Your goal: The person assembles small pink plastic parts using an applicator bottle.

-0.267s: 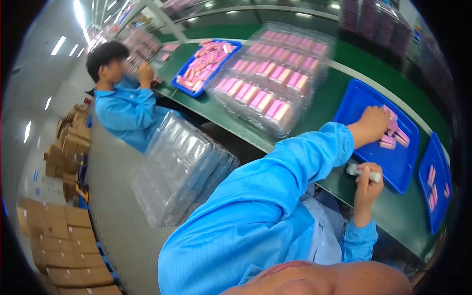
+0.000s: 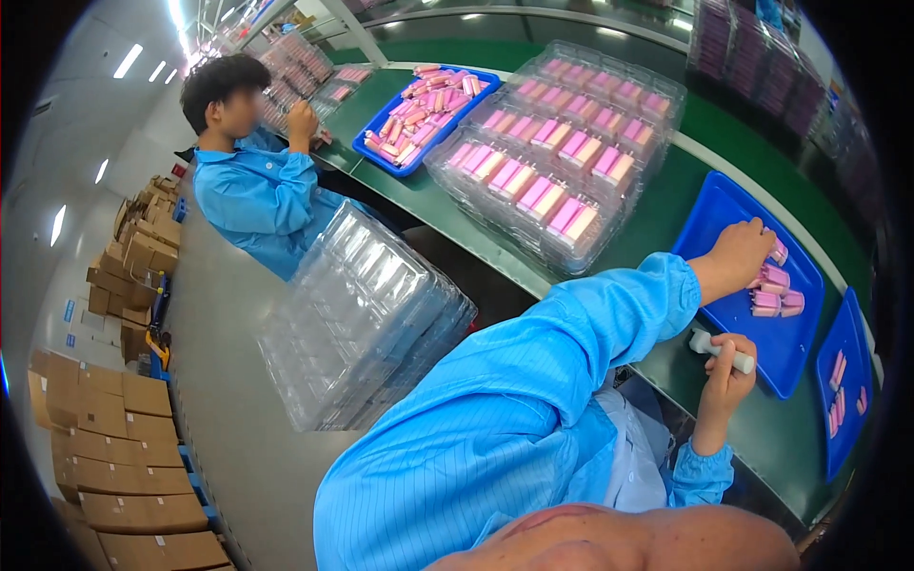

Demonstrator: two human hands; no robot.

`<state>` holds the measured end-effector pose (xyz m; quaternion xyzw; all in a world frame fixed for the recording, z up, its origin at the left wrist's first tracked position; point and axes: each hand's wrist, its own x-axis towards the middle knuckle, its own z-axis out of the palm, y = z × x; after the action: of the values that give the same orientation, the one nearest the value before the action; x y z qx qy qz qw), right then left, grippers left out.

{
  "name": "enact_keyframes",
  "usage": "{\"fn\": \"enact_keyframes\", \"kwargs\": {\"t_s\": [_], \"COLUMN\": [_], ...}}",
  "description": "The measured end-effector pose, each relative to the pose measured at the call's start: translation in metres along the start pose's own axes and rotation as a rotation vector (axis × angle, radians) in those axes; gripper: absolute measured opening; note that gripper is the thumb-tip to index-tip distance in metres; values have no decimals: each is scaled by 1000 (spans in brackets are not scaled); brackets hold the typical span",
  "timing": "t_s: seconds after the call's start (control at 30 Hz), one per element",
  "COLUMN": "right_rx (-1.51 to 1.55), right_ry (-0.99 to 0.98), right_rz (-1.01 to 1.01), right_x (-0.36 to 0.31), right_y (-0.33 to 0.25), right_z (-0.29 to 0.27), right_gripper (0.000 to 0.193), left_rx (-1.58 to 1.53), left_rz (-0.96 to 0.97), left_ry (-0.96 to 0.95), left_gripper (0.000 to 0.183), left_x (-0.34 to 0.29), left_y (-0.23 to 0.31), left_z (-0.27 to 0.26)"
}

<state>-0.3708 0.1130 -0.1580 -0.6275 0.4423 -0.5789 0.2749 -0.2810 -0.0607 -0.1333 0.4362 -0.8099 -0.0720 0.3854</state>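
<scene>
the left arm, in a blue sleeve (image 2: 609,324), stretches from the near left across to the right, bringing the left hand (image 2: 738,257) palm-down over a blue tray (image 2: 776,362). its fingers curl beside the pink pieces (image 2: 777,278) lying on that tray; whether they are clamped on one, i cannot tell. the right hand (image 2: 724,388) is raised from the near side, wrist below and fingers wrapped around a white tool (image 2: 745,364), just beside the tray's near edge. a second tray (image 2: 852,328) sits farther right on the green tabletop (image 2: 781,438).
</scene>
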Motion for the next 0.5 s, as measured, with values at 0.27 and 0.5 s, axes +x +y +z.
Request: {"fn": "enact_keyframes", "kwargs": {"t_s": [0.27,0.5], "right_rx": [24,62], "right_ry": [79,122], "right_rz": [109,181], "right_x": [2,7], "right_y": [9,11], "right_z": [-4,-27], "right_gripper": [23,25], "left_rx": [-41,-117], "left_rz": [204,495], "left_ry": [195,-21], "left_gripper": [27,15], "left_x": [-57,-96], "left_y": [35,36], "left_z": [-93,-121]}}
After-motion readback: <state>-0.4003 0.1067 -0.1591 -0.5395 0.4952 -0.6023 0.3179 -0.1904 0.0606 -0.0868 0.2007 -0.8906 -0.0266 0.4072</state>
